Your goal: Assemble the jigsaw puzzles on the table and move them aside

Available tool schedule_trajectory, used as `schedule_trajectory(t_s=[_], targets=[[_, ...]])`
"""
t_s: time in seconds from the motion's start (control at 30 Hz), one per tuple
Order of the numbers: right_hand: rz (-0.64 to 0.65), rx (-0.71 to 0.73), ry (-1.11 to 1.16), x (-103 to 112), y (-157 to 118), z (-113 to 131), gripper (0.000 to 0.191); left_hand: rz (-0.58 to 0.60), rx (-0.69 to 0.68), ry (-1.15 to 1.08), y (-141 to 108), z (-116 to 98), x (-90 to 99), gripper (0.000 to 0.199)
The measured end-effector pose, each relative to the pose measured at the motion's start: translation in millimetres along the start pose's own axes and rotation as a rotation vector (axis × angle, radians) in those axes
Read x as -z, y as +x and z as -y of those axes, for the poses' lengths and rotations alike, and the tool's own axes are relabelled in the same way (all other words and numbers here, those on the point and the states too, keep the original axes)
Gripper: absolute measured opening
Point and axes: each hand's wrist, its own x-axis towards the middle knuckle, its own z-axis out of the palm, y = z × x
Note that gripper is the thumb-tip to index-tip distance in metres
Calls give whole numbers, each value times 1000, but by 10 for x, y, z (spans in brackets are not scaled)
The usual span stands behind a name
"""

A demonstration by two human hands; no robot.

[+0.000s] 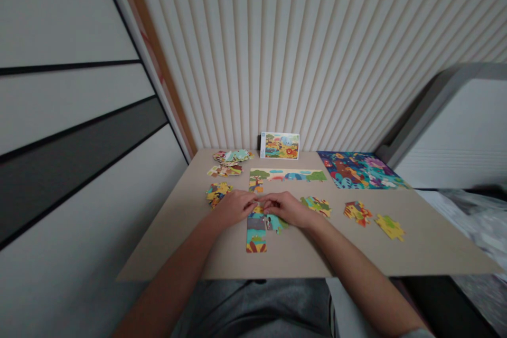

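Observation:
My left hand (233, 207) and my right hand (285, 209) meet at the fingertips over the top of a partly assembled column of jigsaw pieces (256, 233), on a beige board (174, 243). The fingers cover the top of the column, so I cannot tell whether either hand grips a piece. A small blue-green piece (277, 224) lies against the column under my right hand. Farther back lies a joined strip of pieces (287, 175) with trees. Loose pieces (316, 206) lie just beyond my right fingers, and a small yellow cluster (217, 194) lies left of my left hand.
A picture card (279, 146) stands at the back edge of the board. Beside it are a heap of loose pieces (232, 157) and a colourful printed sheet (358, 170). More pieces (357, 213) lie to the right. Walls rise behind and left.

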Motion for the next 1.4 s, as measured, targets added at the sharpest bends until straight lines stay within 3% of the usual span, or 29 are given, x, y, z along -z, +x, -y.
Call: schedule_trajectory(t_s=[0.7,0.97,1.1,1.27,1.4], targets=[[-88,132,-332,-16,-3,142,20,2,-19,55,-4,-10,4,13],[-91,158,-471,2,5,115,20,58,-109,42,-25,-85,21,19],[-57,137,-497,107,-42,138,26,56,-107,57,-30,-89,29,17],[37,64,-565,199,-121,135,54,29,-52,123,-34,-20,57,16],[60,56,-599,174,-137,137,52,-14,23,184,-48,54,122,21]])
